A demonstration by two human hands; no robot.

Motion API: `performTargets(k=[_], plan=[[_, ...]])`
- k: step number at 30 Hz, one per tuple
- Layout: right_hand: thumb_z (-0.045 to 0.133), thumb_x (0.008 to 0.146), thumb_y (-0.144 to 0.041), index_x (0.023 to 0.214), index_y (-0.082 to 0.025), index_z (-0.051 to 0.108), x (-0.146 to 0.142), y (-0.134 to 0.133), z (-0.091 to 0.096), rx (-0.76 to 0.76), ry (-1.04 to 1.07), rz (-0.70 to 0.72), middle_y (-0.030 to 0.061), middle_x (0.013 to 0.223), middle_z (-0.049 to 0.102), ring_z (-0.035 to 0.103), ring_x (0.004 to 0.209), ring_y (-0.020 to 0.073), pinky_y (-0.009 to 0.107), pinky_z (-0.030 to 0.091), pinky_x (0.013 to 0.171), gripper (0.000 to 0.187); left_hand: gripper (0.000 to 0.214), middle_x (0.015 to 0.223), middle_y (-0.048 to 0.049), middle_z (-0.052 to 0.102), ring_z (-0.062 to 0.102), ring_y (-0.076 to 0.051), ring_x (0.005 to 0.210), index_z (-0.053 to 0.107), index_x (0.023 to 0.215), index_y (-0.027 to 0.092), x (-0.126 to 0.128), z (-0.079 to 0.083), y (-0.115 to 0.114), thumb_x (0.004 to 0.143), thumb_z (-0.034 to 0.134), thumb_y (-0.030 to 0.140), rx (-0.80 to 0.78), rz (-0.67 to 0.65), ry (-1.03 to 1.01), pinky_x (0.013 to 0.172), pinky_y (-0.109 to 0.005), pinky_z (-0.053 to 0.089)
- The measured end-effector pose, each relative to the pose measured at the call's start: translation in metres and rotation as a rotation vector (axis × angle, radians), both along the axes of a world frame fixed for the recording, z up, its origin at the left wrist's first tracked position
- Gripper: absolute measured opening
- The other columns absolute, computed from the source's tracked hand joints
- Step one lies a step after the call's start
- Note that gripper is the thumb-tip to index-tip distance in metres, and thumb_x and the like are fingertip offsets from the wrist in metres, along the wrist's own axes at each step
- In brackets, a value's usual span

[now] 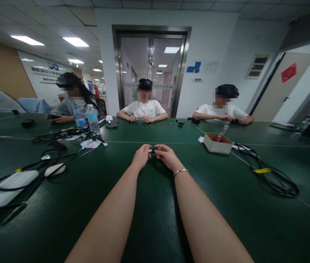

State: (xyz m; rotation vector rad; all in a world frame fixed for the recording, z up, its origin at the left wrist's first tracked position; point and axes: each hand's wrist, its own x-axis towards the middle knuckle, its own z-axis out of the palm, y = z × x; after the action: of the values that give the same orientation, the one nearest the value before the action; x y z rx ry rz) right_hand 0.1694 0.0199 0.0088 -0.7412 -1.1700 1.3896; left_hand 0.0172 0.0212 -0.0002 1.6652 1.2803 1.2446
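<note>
Between both hands, just above the green table, is a small black and silver object lying crosswise; its exact kind is too small to make out. The fingertips of my left hand close on its silver end at the left. My right hand, with a silver bangle at the wrist, pinches the dark end. Fingers cover part of the object at both ends.
Left: tangled black cables, two water bottles, a white device and papers. Right: an open cardboard box and a coiled cable. Several people sit around, including one person across the table.
</note>
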Motion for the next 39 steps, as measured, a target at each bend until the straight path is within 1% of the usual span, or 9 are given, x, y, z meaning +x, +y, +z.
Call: performTargets(k=[2, 6, 10, 13, 16, 19, 26, 32, 39], plan=[[0.079, 0.054, -0.017, 0.086, -0.016, 0.066, 0.0, 0.0, -0.0001, -0.003, 0.003, -0.006, -0.0043, 0.068, 0.052, 0.052, 0.055, 0.007, 0.018, 0.044, 0.05, 0.034, 0.039, 0.072, -0.0008, 0.056, 0.049, -0.012, 0.054, 0.058, 0.108, 0.022, 0.0004, 0.0004, -0.0001, 0.091, 0.03, 0.045, -0.003, 0.028, -0.008, 0.052, -0.023, 0.038], [0.078, 0.055, -0.017, 0.086, -0.016, 0.066, -0.0004, -0.0005, 0.0003, -0.006, 0.003, -0.014, -0.0042, 0.068, 0.051, 0.051, 0.056, 0.0071, 0.018, 0.043, 0.05, 0.033, 0.03, 0.085, -0.0022, 0.059, 0.051, -0.012, 0.059, 0.057, 0.11, 0.024, -0.0004, 0.0014, -0.001, 0.089, 0.039, 0.033, 0.009, 0.03, 0.037, 0.056, -0.023, 0.04], [0.078, 0.054, -0.016, 0.085, -0.016, 0.066, -0.0006, -0.0014, 0.001, -0.01, 0.001, -0.011, -0.004, 0.068, 0.051, 0.052, 0.058, 0.0078, 0.018, 0.044, 0.05, 0.032, 0.03, 0.075, -0.0011, 0.058, 0.052, -0.013, 0.062, 0.059, 0.104, 0.024, -0.0013, 0.0012, -0.0018, 0.09, 0.036, 0.038, 0.022, 0.012, 0.076, 0.056, -0.023, 0.039], [0.077, 0.055, -0.014, 0.085, -0.016, 0.067, -0.0003, -0.0011, 0.001, -0.017, 0.001, -0.016, -0.0037, 0.069, 0.051, 0.053, 0.059, 0.0082, 0.018, 0.045, 0.051, 0.032, 0.035, 0.069, 0.0, 0.056, 0.05, -0.012, 0.058, 0.059, 0.102, 0.023, -0.0007, 0.0005, -0.0014, 0.092, 0.031, 0.041, 0.028, 0.0, 0.033, 0.054, -0.022, 0.039], [0.077, 0.055, -0.013, 0.085, -0.016, 0.067, -0.0001, -0.0003, 0.0005, -0.022, 0.007, -0.016, -0.0034, 0.07, 0.052, 0.054, 0.059, 0.0082, 0.018, 0.045, 0.051, 0.032, 0.032, 0.068, 0.0007, 0.055, 0.049, -0.011, 0.056, 0.059, 0.105, 0.022, 0.0003, 0.0005, -0.0011, 0.091, 0.033, 0.035, 0.005, -0.015, 0.004, 0.053, -0.022, 0.038], [0.078, 0.054, -0.012, 0.084, -0.017, 0.067, -0.0001, -0.0002, 0.0003, -0.022, 0.015, -0.013, -0.0033, 0.071, 0.052, 0.055, 0.06, 0.0084, 0.018, 0.047, 0.052, 0.033, 0.029, 0.066, 0.0013, 0.055, 0.05, -0.011, 0.057, 0.059, 0.106, 0.022, 0.0008, 0.0011, -0.0017, 0.089, 0.037, 0.033, 0.005, 0.005, 0.042, 0.054, -0.021, 0.037], [0.08, 0.06, -0.023, 0.083, -0.016, 0.065, 0.0, -0.0015, 0.0015, -0.055, -0.005, -0.04, -0.0015, 0.067, 0.058, 0.055, 0.056, 0.0093, 0.02, 0.049, 0.052, 0.028, 0.03, 0.056, 0.0039, 0.054, 0.048, -0.011, 0.049, 0.054, 0.099, 0.021, 0.0008, 0.0022, -0.0031, 0.091, 0.035, 0.043, 0.037, 0.03, 0.082, 0.05, -0.022, 0.034], [0.081, 0.06, -0.021, 0.081, -0.016, 0.064, 0.0001, -0.0006, 0.0014, -0.055, 0.006, -0.032, -0.0016, 0.066, 0.059, 0.057, 0.056, 0.0102, 0.021, 0.05, 0.053, 0.027, 0.036, 0.053, 0.0034, 0.056, 0.051, -0.012, 0.046, 0.052, 0.09, 0.02, 0.0011, 0.0035, -0.0028, 0.088, 0.038, 0.053, -0.002, 0.034, 0.047, 0.049, -0.023, 0.037], [0.079, 0.061, -0.017, 0.081, -0.015, 0.063, -0.0004, -0.0017, 0.003, -0.068, 0.02, -0.049, -0.0007, 0.067, 0.06, 0.058, 0.055, 0.01, 0.021, 0.051, 0.053, 0.025, 0.021, 0.059, 0.0012, 0.059, 0.058, -0.012, 0.052, 0.051, 0.091, 0.018, 0.0023, 0.0006, 0.0016, 0.087, 0.047, 0.038, -0.01, -0.056, -0.083, 0.055, -0.023, 0.043]])
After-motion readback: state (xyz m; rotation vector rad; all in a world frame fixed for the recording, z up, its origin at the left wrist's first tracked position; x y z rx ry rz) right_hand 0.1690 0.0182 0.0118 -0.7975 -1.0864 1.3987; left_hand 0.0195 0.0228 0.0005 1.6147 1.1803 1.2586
